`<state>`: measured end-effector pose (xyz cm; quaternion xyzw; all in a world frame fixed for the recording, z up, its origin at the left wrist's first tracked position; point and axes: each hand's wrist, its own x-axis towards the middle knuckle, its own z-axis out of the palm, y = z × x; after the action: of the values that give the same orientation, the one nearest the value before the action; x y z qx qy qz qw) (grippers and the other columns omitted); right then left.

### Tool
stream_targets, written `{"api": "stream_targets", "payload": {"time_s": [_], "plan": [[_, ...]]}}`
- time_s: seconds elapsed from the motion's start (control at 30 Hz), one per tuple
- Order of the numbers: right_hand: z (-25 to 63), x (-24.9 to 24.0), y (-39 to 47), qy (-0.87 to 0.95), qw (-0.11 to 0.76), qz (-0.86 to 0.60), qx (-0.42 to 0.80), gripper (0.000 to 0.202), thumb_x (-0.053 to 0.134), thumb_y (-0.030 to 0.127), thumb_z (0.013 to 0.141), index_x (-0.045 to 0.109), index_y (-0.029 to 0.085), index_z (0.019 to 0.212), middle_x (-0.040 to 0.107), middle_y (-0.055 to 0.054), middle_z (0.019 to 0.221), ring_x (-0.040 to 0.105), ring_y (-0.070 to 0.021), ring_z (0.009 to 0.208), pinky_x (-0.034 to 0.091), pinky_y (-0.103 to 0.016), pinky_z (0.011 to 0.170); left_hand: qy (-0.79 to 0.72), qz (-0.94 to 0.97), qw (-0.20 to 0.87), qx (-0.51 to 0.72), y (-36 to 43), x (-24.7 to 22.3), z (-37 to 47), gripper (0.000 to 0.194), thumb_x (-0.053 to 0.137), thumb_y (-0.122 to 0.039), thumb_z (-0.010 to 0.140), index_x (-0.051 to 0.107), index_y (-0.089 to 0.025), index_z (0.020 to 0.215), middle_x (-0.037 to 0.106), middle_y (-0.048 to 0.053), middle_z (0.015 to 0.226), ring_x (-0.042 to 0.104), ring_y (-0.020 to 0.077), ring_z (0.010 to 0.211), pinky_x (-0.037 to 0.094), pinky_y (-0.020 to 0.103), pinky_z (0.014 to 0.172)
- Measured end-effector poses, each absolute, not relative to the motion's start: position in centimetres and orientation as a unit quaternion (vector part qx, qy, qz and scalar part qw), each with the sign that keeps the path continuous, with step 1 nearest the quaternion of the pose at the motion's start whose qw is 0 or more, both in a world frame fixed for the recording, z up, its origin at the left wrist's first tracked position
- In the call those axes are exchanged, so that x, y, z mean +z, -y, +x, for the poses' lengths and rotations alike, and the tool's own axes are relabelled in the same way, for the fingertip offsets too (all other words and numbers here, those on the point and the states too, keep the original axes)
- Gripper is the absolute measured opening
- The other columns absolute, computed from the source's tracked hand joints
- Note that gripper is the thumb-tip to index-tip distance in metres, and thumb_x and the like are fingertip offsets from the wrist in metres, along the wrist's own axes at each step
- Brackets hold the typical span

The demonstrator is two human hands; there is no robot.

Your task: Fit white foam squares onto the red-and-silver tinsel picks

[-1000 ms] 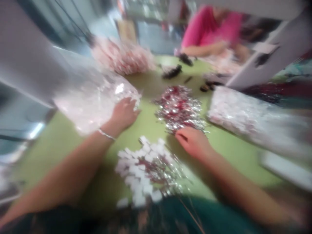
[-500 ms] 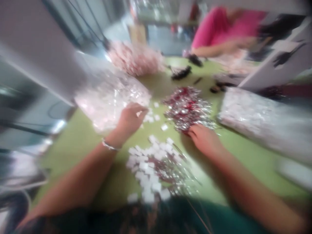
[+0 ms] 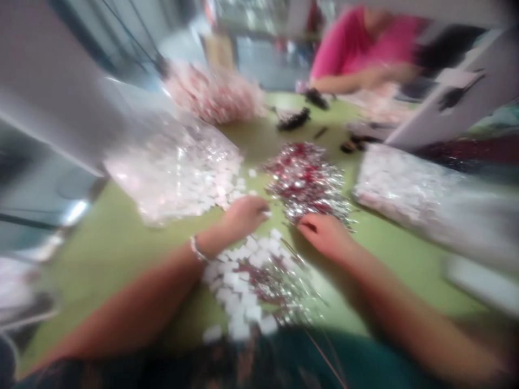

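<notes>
The left hand (image 3: pixel 245 213) is curled nearly closed, thumb and fingertips drawn together, with a small white piece (image 3: pixel 266 214) showing at their tips. A band (image 3: pixel 197 249) circles the wrist behind it. The right hand (image 3: pixel 324 232), to the right of the left one, is loosely bent, its thumb and forefinger brought together against the near edge of a red and silver tinsel pile (image 3: pixel 306 181); whether it grips a strand there is too blurred to tell. That pile spreads just beyond the right hand, on the green table (image 3: pixel 389 259).

Between the two forearms, nearer the body than either hand, lies a heap of white pieces (image 3: pixel 239 292), with silvery stems (image 3: pixel 286 289) on the side toward the right hand. Just beyond the left hand and to its left, more white pieces lie at the mouth of a clear plastic bag (image 3: pixel 174 162).

Well to the right of the right hand rests a filled plastic bag (image 3: pixel 405 178), with a white block (image 3: pixel 482 283) nearer the body. Farther out, past both hands, are a pink and white bundle (image 3: pixel 214 94), a dark clump (image 3: pixel 294 119) and a co-worker in a pink top (image 3: pixel 344 43), whose forearms reach over pale material (image 3: pixel 385 102).
</notes>
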<state>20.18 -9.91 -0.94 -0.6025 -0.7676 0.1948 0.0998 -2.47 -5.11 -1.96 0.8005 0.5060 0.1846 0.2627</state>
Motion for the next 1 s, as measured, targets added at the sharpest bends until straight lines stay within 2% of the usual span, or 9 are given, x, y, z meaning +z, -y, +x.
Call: {"api": "stream_targets", "payload": {"time_s": [0.1,0.2,0.33,0.4,0.5,0.63,0.83,0.9,1.0], "plan": [[20.0,-0.8,10.4,0.758,0.2,-0.586,0.205,0.019,0.055,0.027,0.088,0.069,0.021,0.079,0.072,-0.002,0.078,0.062,-0.015,0.067,0.042,-0.027,0.064,-0.522,0.721,0.377,0.256,5.3,-1.7,-3.3,0.018,0.062,-0.029,0.083,0.071,-0.018,0.094,0.072,0.008,0.091,0.065,0.0179,0.079,0.053,0.035,0.075],[19.7,-0.8,11.0,0.784,0.278,-0.532,0.162,0.019,0.054,0.026,0.09,0.07,0.02,0.082,0.072,-0.002,0.08,0.063,-0.0141,0.07,0.043,-0.026,0.066,-0.492,0.652,0.499,0.29,5.5,-2.1,-3.9,0.025,0.065,-0.034,0.082,0.069,-0.017,0.1,0.071,0.006,0.08,0.064,0.0145,0.068,0.053,0.03,0.064],[19.1,-1.0,11.7,0.825,0.29,-0.482,0.059,0.027,0.047,0.027,0.095,0.07,0.019,0.084,0.069,-0.004,0.073,0.06,-0.0148,0.068,0.042,-0.027,0.064,-0.444,0.621,0.577,0.289,5.9,-2.7,-3.9,0.027,0.069,-0.033,0.081,0.07,-0.016,0.101,0.071,0.005,0.075,0.063,0.0128,0.063,0.053,0.029,0.061],[18.8,-1.0,12.0,0.836,0.251,-0.486,0.026,0.032,0.043,0.028,0.097,0.071,0.019,0.085,0.069,-0.006,0.075,0.06,-0.0161,0.07,0.041,-0.028,0.065,-0.433,0.617,0.589,0.292,6.0,-2.9,-3.8,0.026,0.069,-0.032,0.08,0.071,-0.017,0.102,0.072,0.005,0.078,0.064,0.0133,0.065,0.054,0.03,0.063],[18.6,-0.7,12.2,0.836,0.2,-0.508,0.051,0.035,0.039,0.029,0.098,0.071,0.019,0.087,0.071,-0.008,0.083,0.06,-0.0176,0.074,0.042,-0.03,0.069,-0.435,0.61,0.593,0.296,6.1,-3.1,-3.7,0.024,0.069,-0.032,0.081,0.071,-0.019,0.102,0.073,0.005,0.079,0.066,0.014,0.067,0.055,0.031,0.064],[18.3,-0.1,12.2,0.8,0.215,-0.532,0.176,0.028,0.042,0.029,0.095,0.069,0.02,0.089,0.071,-0.006,0.083,0.061,-0.0167,0.075,0.042,-0.029,0.071,-0.43,0.605,0.597,0.304,6.0,-3.4,-3.7,0.024,0.07,-0.031,0.081,0.071,-0.019,0.101,0.073,0.005,0.08,0.066,0.0136,0.068,0.055,0.03,0.066],[17.6,0.8,12.0,0.712,0.216,-0.573,0.343,0.024,0.049,0.025,0.088,0.062,0.02,0.068,0.065,0.0,0.067,0.056,-0.013,0.062,0.04,-0.025,0.061,-0.393,0.601,0.625,0.306,6.3,-3.1,-3.7,0.017,0.071,-0.027,0.079,0.072,-0.019,0.095,0.073,0.004,0.08,0.065,0.012,0.066,0.054,0.028,0.065],[17.6,0.8,11.9,0.7,0.2,-0.587,0.354,0.024,0.051,0.024,0.086,0.059,0.019,0.063,0.063,0.001,0.063,0.053,-0.0127,0.06,0.039,-0.024,0.059,-0.395,0.619,0.607,0.304,6.5,-2.7,-3.6,0.016,0.07,-0.025,0.079,0.073,-0.019,0.094,0.073,0.003,0.079,0.065,0.0122,0.066,0.054,0.028,0.065],[17.8,0.7,11.8,0.686,0.168,-0.596,0.382,0.023,0.051,0.022,0.083,0.058,0.019,0.061,0.062,0.0,0.062,0.053,-0.0133,0.061,0.039,-0.025,0.058,-0.389,0.7,0.515,0.307,7.0,-2.1,-3.2,0.012,0.068,-0.024,0.081,0.074,-0.021,0.091,0.074,0.003,0.081,0.066,0.0125,0.071,0.055,0.028,0.071]]}}
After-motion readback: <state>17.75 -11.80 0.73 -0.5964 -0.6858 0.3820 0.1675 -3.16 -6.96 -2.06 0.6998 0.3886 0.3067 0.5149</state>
